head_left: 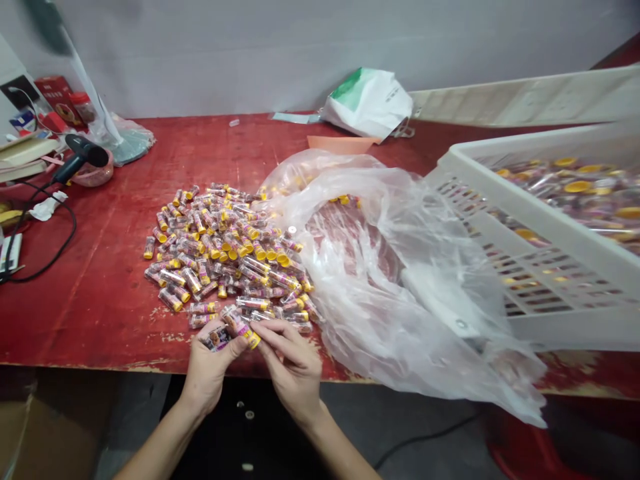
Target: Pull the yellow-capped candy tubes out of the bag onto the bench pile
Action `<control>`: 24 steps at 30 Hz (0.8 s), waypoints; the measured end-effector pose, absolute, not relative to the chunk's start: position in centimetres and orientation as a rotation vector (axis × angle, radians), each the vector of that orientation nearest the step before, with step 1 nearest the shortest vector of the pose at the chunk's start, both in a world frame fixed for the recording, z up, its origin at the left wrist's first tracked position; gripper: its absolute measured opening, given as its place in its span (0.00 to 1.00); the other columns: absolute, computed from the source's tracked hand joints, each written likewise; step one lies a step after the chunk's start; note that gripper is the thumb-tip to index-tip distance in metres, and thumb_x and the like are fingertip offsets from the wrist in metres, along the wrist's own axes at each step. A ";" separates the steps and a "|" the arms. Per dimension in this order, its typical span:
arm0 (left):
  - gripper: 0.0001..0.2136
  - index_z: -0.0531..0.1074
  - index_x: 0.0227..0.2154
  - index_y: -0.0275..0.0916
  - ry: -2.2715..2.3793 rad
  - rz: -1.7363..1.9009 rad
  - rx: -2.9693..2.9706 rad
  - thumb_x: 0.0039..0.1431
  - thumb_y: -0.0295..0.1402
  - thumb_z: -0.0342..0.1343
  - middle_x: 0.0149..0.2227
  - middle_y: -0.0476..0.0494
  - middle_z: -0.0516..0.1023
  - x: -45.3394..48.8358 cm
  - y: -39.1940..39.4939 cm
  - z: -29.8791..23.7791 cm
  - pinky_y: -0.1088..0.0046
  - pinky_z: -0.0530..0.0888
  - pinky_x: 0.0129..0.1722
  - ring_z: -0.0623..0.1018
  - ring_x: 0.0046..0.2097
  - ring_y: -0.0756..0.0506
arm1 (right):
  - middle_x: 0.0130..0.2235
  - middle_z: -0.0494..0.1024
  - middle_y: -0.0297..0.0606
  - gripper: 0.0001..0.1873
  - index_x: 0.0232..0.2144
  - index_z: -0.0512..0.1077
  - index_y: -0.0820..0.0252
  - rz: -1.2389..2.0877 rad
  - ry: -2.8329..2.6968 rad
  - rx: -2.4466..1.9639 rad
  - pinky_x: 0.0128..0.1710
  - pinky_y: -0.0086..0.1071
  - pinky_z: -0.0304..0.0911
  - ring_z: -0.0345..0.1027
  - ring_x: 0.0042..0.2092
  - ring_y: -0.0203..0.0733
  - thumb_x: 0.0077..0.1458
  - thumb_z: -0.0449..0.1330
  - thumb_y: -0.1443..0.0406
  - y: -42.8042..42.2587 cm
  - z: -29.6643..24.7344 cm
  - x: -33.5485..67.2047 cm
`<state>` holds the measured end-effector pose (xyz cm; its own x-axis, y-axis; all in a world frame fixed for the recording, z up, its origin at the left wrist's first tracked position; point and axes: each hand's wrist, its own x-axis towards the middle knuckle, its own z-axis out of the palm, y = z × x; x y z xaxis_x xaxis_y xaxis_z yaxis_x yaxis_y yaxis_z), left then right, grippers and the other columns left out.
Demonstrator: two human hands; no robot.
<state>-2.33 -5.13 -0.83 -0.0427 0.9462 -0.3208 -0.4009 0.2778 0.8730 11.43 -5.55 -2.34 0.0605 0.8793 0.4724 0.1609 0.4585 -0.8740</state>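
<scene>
At the front edge of the table, my left hand is closed around a small clear tube with a yellow end and a pink-and-purple wrap. Dark printed labels also sit between that hand's thumb and fingers. My right hand pinches at the tube's yellow end, its fingertips partly hiding it. Just beyond both hands lies a heap of similar yellow-capped tubes, jumbled on the red table.
A crumpled clear plastic bag spreads right of the heap and hangs over the table edge. Farther right stands a white slatted basket full of tubes. A hair dryer lies at left; a white-and-green bag rests near the wall.
</scene>
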 end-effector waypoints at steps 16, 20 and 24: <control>0.14 0.76 0.47 0.36 1.065 1.337 0.162 0.58 0.26 0.59 0.46 0.36 0.81 -4.3 -1.5 0.1 0.63 0.78 0.48 0.80 0.48 0.41 | 0.51 0.75 0.44 0.18 0.55 0.71 0.58 0.344 -1.640 -1.344 0.54 0.35 0.66 0.69 0.54 0.41 0.65 0.53 0.68 7.1 0.6 12.6; 0.12 0.78 0.42 0.37 1.187 1.337 0.143 0.55 0.22 0.61 0.39 0.42 0.83 -5.3 -1.0 -0.4 0.69 0.80 0.44 0.82 0.41 0.46 | 0.49 0.77 0.48 0.14 0.50 0.73 0.64 0.253 -1.795 -1.954 0.53 0.36 0.66 0.71 0.52 0.44 0.66 0.52 0.71 13.7 1.2 21.5; 0.13 0.78 0.38 0.38 1.266 1.315 0.107 0.49 0.20 0.64 0.37 0.46 0.83 -5.0 -0.8 -1.3 0.68 0.81 0.42 0.83 0.38 0.46 | 0.51 0.74 0.45 0.17 0.51 0.70 0.64 0.204 -1.750 -2.223 0.47 0.43 0.71 0.73 0.48 0.45 0.63 0.60 0.61 21.5 1.1 28.4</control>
<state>-5.03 -0.82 -1.35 -0.2504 0.7463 -0.6167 -0.6448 0.3466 0.6813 28.44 21.46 1.05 0.2464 0.9663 0.0748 0.9231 -0.2104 -0.3219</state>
